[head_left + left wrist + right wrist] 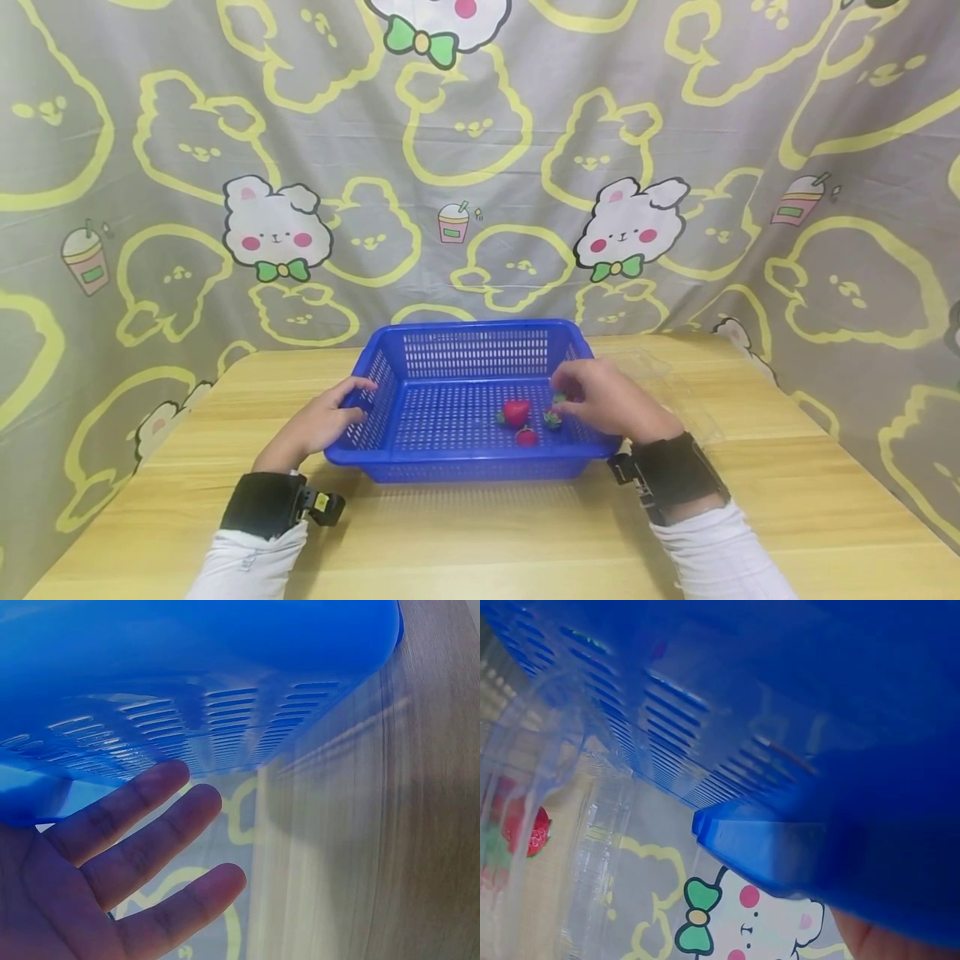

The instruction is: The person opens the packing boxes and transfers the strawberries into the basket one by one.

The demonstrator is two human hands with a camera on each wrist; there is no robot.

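A blue perforated plastic basket (465,454) stands in front of me on the table. At its left rim, my left hand (326,421) has thumb and forefinger reaching over the edge. The other fingers (150,832) stretch loosely along the outside wall in the left wrist view. My right hand (607,400) reaches over the right rim into the basket, its thumb and fingers curled about a strawberry (573,392) that they partly hide. Just below lies a strawberry with green leaves (552,419). A larger strawberry (517,412) and a smaller one (527,436) lie on the basket floor.
A clear plastic container (690,408) lies on the wooden table (480,542) right of the basket. In the right wrist view, a red strawberry (531,831) shows behind clear plastic (592,847). A patterned grey curtain (480,275) hangs behind the table and along both sides.
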